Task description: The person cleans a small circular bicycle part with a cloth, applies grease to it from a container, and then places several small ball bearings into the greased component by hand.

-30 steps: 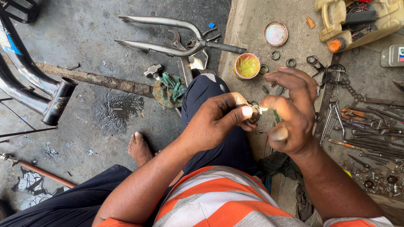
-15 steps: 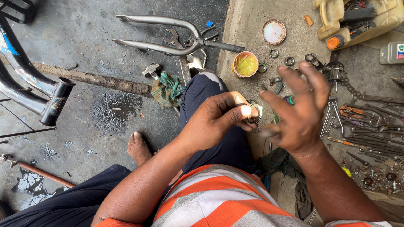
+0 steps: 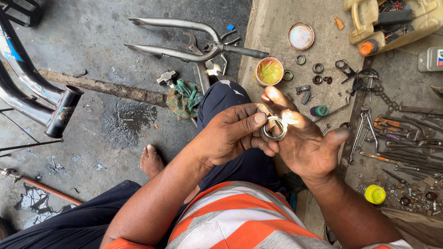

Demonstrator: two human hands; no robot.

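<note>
Head view: a person sits on a stained grey concrete floor (image 3: 106,41), one bare foot (image 3: 151,161) out at 9 o'clock of the hands. The left hand (image 3: 233,133) pinches a metal ring (image 3: 274,128) between thumb and fingertips. The right hand (image 3: 302,140) lies open, palm up, fingers spread, with the ring touching its palm; it grips nothing.

At 12 o'clock of the hands stands a tin of yellow grease (image 3: 269,71), with a round lid (image 3: 301,36) beyond it and small rings and washers scattered just beside both. At 11 o'clock a bare bicycle fork (image 3: 184,39) lies on the floor with a spanner (image 3: 190,44) against it; a small hammer (image 3: 167,77) and a green rag (image 3: 184,97) lie nearer the knee. At far 9 o'clock a bicycle frame (image 3: 32,87) leans in from the edge.

At 3 o'clock a heap of pliers, screwdrivers and loose nuts (image 3: 397,138) covers the floor, with a yellow cap (image 3: 374,194) at 4 o'clock. At 1 o'clock a cut-open yellowish jug (image 3: 364,18) holds more tools.
</note>
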